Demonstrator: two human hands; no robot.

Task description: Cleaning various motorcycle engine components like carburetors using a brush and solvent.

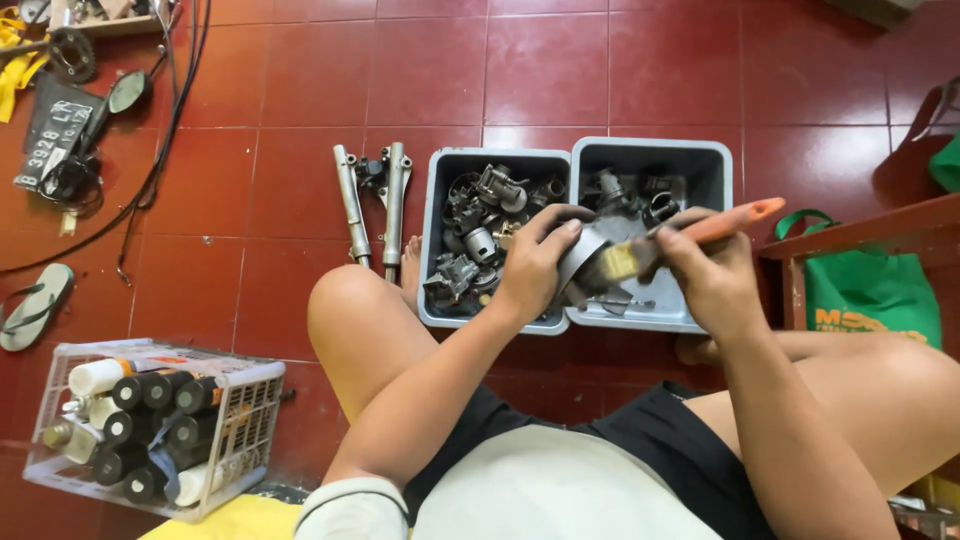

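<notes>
**Over two grey tubs: metal part held, brush laid to it**

Far left on the red tile floor point(300, 200) stands a white wire basket point(250, 400) of dark cartridges; further right lie two fork legs point(372, 200). Beside them, the left tub point(432, 240) is heaped with engine parts. Above its right rim the left hand point(535, 262) is clenched around a curved grey metal part point(582, 258). Immediately right of that part are the bristles of a paintbrush point(680, 240), whose orange handle slants up and rightward through the closed right hand point(712, 272), over the right tub point(650, 150). Part and bristles touch, between the hands.
</notes>
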